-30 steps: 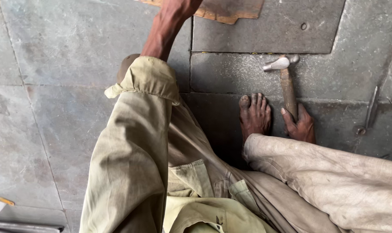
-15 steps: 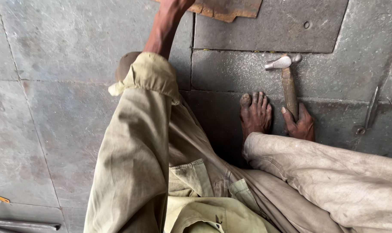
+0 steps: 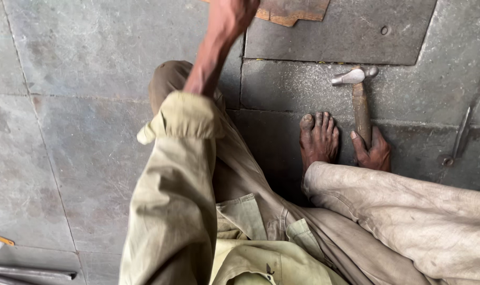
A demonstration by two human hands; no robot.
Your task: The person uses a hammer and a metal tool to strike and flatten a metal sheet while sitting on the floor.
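The right hand [image 3: 374,153] is wrapped round the wooden-handled steel hammer [image 3: 360,100] resting on the grey stone floor [image 3: 81,132] beside the bare foot [image 3: 318,138]. The left hand [image 3: 234,13] reaches the rusty brown metal sheet [image 3: 292,9] at the floor's far edge; whether it grips cannot be told. A firm hold low on the handle would likely serve best.

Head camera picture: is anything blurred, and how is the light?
Head view: the left hand reaching to the rusty metal sheet is motion-smeared; the wooden-handled steel hammer under the right hand is sharp; light is soft, without glare.

soft even daylight, sharp focus, faint shadows
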